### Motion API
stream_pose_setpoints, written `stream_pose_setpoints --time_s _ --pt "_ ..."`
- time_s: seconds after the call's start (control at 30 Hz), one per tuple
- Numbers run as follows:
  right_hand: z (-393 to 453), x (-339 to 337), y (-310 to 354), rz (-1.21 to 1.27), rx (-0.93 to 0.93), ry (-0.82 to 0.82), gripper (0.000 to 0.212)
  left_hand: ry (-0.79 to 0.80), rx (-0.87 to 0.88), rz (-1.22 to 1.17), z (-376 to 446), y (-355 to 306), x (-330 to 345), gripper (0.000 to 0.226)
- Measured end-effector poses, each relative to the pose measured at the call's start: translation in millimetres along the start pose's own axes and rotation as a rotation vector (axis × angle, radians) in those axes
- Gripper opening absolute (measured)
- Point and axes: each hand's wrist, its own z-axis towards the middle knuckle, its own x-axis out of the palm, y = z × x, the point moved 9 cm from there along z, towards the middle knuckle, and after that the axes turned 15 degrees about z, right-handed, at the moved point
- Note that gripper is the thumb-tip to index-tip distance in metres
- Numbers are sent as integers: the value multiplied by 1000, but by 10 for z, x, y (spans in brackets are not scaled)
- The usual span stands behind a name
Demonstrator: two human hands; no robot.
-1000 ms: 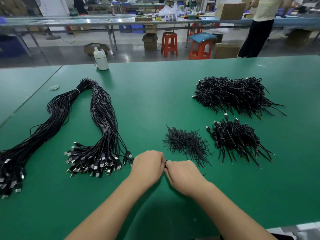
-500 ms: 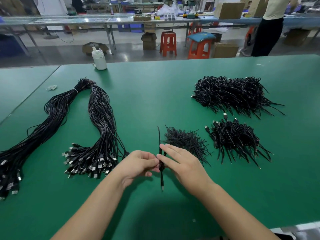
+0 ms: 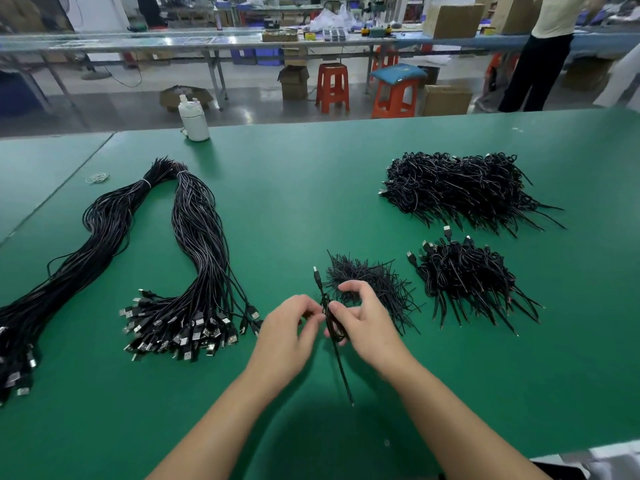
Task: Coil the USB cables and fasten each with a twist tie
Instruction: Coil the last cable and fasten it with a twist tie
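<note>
- Left hand: fingers curled, fingertips pinching the coiled black USB cable from its left side.
- Right hand: thumb and lower fingers pinch the same cable from the right; the forefinger is raised and arched above it.
- Coiled black USB cable: held upright between both hands, near the front edge of the green-surfaced desk, midway along it; one plug end points up, a single tail hangs down.
- Loose heap of short black twist ties: just behind the right hand.
- Small pile of coiled black cables: to the right of the ties; a larger pile lies behind it, toward the desk's far edge.
- Two long bundles of uncoiled black USB cables: on the desk's left half.
- White bottle: at the far edge.
</note>
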Motion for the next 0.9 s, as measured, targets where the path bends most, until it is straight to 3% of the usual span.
stream_pose_setpoints --time_s 0.1,0.2,0.3,0.4,0.53,0.63,0.7,0.9 --pt "11 20 31 124 23 48 8 10 -55 -53 12 31 -7 18" --pt "4 40 70 149 11 133 25 86 -228 -291 49 169 46 17" --pt "-20 98 86 49 -8 245 35 159 -345 -514 57 252 118 12" --pt "0 41 142 -97 -93 184 33 170 -350 -502 56 247 114 12" --pt "28 -107 254 -220 -219 7 14 44 -175 -193 66 75 -40 16" --pt "51 -72 140 -152 -117 8 6 -55 -29 9 43 -79 -117 11" --pt "58 -80 95 -65 -63 -22 11 -71 27 97 37 -136 -101 13" --pt "59 -57 85 -50 -25 33 6 -52 188 131 17 -247 -41 7"
